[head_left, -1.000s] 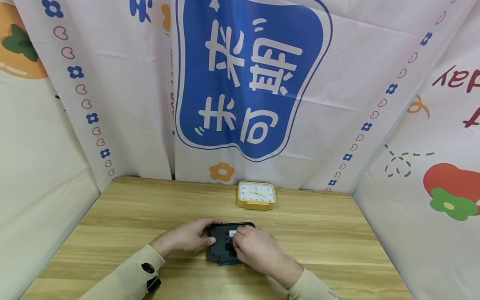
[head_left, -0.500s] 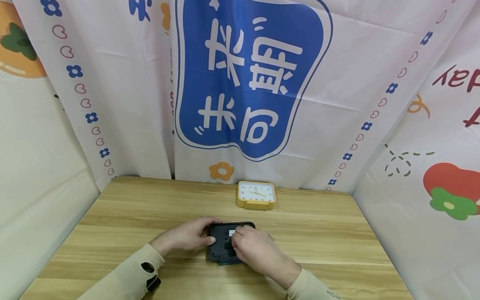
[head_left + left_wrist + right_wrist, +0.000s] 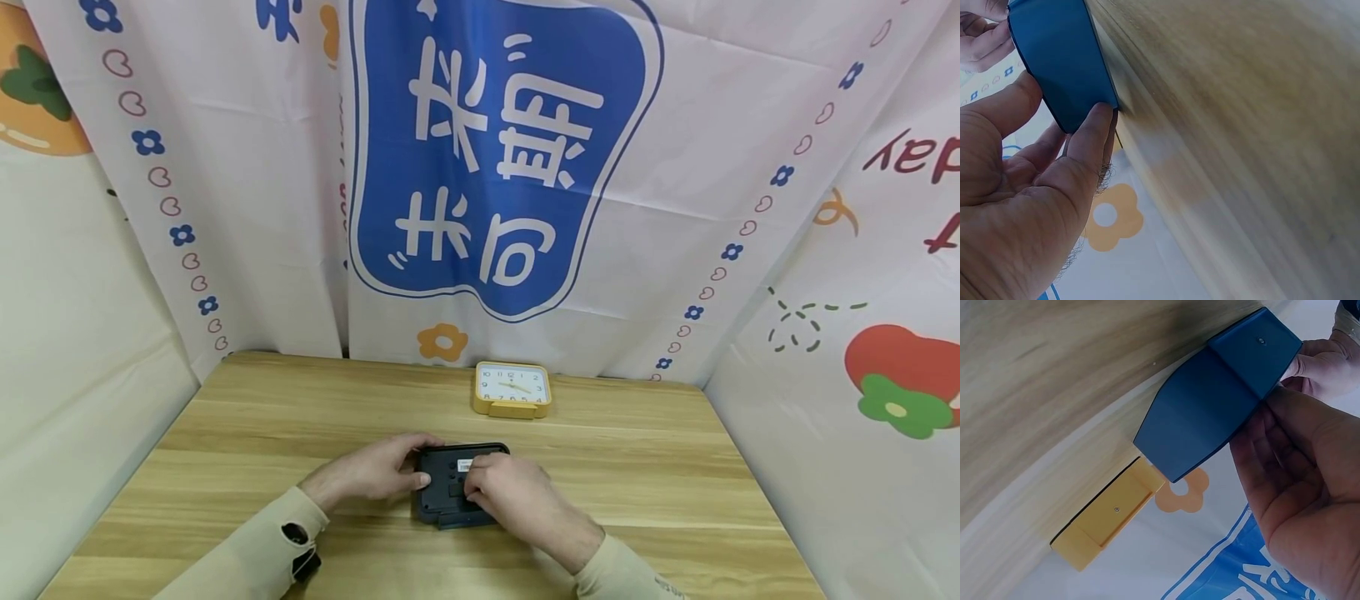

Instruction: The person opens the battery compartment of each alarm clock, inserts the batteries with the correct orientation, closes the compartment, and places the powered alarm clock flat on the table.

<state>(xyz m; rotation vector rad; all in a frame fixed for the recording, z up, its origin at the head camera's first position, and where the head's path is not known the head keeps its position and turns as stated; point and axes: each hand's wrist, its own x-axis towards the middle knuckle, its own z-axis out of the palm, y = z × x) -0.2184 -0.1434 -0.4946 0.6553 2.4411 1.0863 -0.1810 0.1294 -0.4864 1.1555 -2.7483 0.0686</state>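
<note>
A dark blue desk clock [image 3: 438,498] lies with its black back upward on the wooden table, showing a white label and small round knobs. My left hand [image 3: 382,468] grips its left end, thumb on the upper edge and fingers around the side. Bunched fingertips of my right hand [image 3: 513,496] rest on the back, right of the label, over its right half; whether they pinch something small there I cannot tell. In the left wrist view the clock's end [image 3: 1063,62] sits between thumb and fingers. The right wrist view shows the clock's smooth underside [image 3: 1210,406] with one screw.
Behind the blue clock, a yellow desk clock [image 3: 513,387] of similar shape stands near the table's back edge, dial facing me. Printed white cloth [image 3: 285,250] hangs around the wooden table [image 3: 300,400] at the back and both sides.
The right fingertips shift slightly on the clock's back. A black patch beside them looks less dark now, with a rectangular outline showing. The left hand keeps its place.
</note>
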